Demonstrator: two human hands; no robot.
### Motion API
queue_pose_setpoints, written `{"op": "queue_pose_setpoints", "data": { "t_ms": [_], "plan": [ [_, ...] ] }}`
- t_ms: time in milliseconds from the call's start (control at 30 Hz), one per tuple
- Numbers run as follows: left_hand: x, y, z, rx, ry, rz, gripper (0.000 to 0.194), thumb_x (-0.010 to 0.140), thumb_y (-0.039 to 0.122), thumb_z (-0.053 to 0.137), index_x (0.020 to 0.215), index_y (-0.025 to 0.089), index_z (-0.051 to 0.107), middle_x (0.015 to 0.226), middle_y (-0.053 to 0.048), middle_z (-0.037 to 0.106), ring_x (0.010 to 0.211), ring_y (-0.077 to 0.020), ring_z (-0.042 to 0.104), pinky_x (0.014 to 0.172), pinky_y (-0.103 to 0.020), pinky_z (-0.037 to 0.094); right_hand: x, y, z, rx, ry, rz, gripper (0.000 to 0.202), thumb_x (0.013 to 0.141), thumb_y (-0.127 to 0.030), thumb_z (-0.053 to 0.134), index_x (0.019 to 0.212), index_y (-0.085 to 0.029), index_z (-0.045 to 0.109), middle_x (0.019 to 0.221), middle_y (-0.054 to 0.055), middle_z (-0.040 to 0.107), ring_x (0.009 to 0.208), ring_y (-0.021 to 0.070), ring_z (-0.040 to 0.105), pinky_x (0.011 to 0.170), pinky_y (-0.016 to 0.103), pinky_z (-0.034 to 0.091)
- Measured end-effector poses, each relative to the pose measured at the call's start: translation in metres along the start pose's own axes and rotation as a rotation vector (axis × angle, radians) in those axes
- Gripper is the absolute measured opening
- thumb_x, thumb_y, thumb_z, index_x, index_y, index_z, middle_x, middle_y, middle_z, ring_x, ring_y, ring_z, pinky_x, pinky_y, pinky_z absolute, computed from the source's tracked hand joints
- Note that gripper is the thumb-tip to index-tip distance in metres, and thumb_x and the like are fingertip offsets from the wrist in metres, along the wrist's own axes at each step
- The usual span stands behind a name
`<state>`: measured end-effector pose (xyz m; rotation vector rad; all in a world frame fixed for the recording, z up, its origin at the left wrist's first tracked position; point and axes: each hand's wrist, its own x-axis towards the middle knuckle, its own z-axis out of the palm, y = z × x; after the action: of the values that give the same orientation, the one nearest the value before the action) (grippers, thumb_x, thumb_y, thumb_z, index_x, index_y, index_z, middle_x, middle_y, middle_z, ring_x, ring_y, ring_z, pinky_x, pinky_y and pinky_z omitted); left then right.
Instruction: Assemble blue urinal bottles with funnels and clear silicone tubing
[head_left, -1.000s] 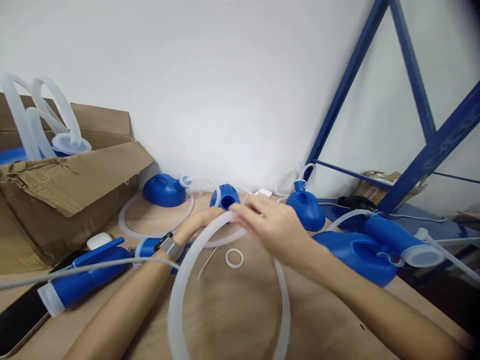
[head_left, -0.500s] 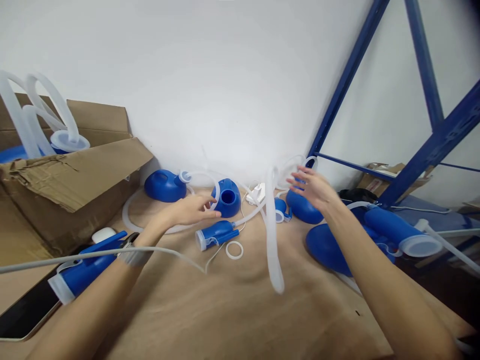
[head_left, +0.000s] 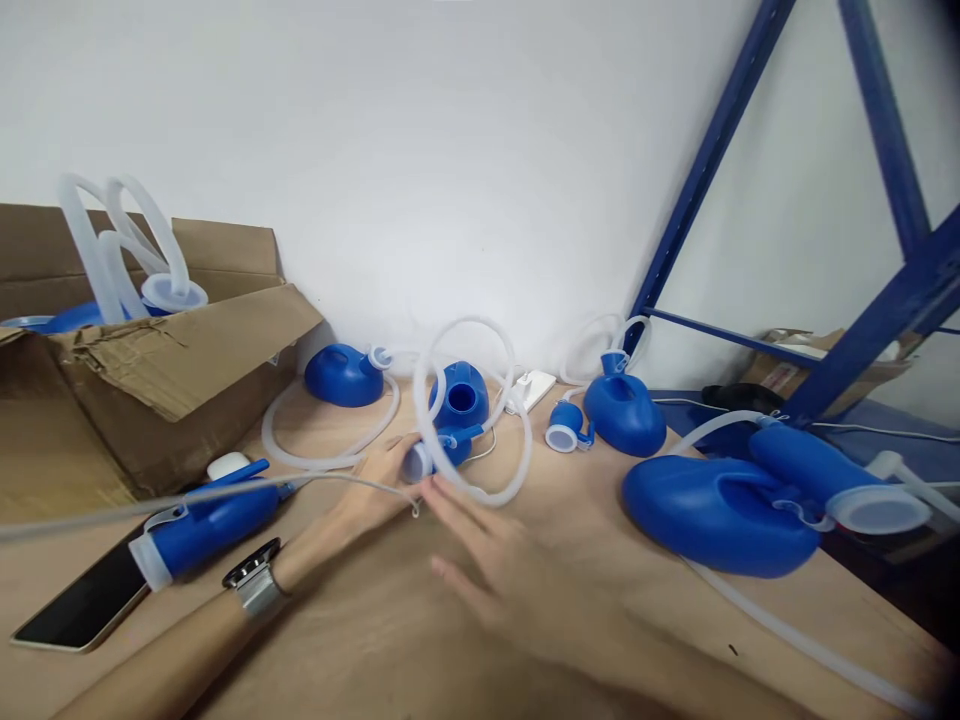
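Note:
My left hand (head_left: pixel 379 485) is closed around the white-rimmed end of a small blue urinal funnel (head_left: pixel 455 443) with a side handle. A clear hose (head_left: pixel 525 455) loops in front of and above this funnel. Fingers stretched and apart, my right hand (head_left: pixel 502 570) is blurred; its fingertips reach the lower edge of the funnel's rim, and whether they touch it I cannot tell. Just behind stands a blue urinal bottle (head_left: pixel 474 408) with its round mouth uncovered. A thin grey cable (head_left: pixel 300 480) crosses in front of my left hand.
On the left are an open cardboard box (head_left: pixel 202 345) with hoses, another funnel (head_left: pixel 217 525) and a phone (head_left: pixel 82 600). Blue bottles stand at back left (head_left: pixel 341 375), back right (head_left: pixel 626 415) and right (head_left: pixel 712 515). A power strip (head_left: pixel 531 388) lies by the wall; a blue rack (head_left: pixel 697 170) rises rightward.
My right hand has come down and left to the funnel. My left hand has closed on the funnel's rim. The hose now forms a loop, and the white ring no longer shows on the table.

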<state>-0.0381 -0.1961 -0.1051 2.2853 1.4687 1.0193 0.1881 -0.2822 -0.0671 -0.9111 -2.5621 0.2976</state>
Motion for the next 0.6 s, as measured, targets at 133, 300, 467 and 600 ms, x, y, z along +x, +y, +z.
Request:
{"op": "queue_pose_setpoints", "data": {
  "t_ms": [133, 300, 467, 600],
  "plan": [
    [0.001, 0.006, 0.001, 0.022, 0.196, 0.066, 0.057, 0.085, 0.043, 0.068, 0.135, 0.018, 0.058, 0.123, -0.013, 0.073, 0.092, -0.0266, 0.073, 0.077, -0.039, 0.061, 0.012, 0.044, -0.015, -0.042, 0.177, 0.13, 0.07, 0.106, -0.041, 0.047, 0.167, -0.028, 0.016, 0.173, 0.01, 0.021, 0.16, 0.0304, 0.02, 0.124, 0.056, 0.036],
    [0.0, 0.026, 0.003, 0.053, 0.266, 0.31, 0.054, 0.089, 0.038, 0.069, 0.137, 0.019, 0.054, 0.127, -0.014, 0.072, 0.105, -0.0268, 0.073, 0.082, -0.037, 0.062, 0.014, 0.087, -0.03, -0.131, 0.266, 0.031, 0.073, 0.103, -0.049, 0.054, 0.165, -0.034, 0.021, 0.172, 0.008, 0.025, 0.16, 0.0314, 0.017, 0.126, 0.061, 0.029],
    [0.01, 0.037, 0.01, 0.191, 0.158, 0.579, 0.057, 0.091, 0.033, 0.065, 0.143, 0.02, 0.048, 0.132, -0.016, 0.069, 0.112, -0.0302, 0.072, 0.087, -0.04, 0.061, 0.018, 0.112, -0.033, -0.11, 0.174, -0.021, 0.083, 0.092, -0.057, 0.069, 0.162, -0.031, 0.033, 0.159, 0.012, 0.049, 0.15, 0.0335, 0.042, 0.124, 0.061, 0.033],
    [0.02, 0.044, 0.014, 0.265, 0.064, 0.557, 0.052, 0.095, 0.035, 0.06, 0.143, 0.018, 0.049, 0.135, -0.016, 0.066, 0.105, -0.0286, 0.073, 0.08, -0.039, 0.062, 0.016, 0.123, -0.019, 0.044, 0.167, 0.085, 0.074, 0.091, -0.054, 0.071, 0.156, -0.03, 0.043, 0.142, 0.01, 0.06, 0.127, 0.0279, 0.063, 0.107, 0.048, 0.054]
  ]
}}
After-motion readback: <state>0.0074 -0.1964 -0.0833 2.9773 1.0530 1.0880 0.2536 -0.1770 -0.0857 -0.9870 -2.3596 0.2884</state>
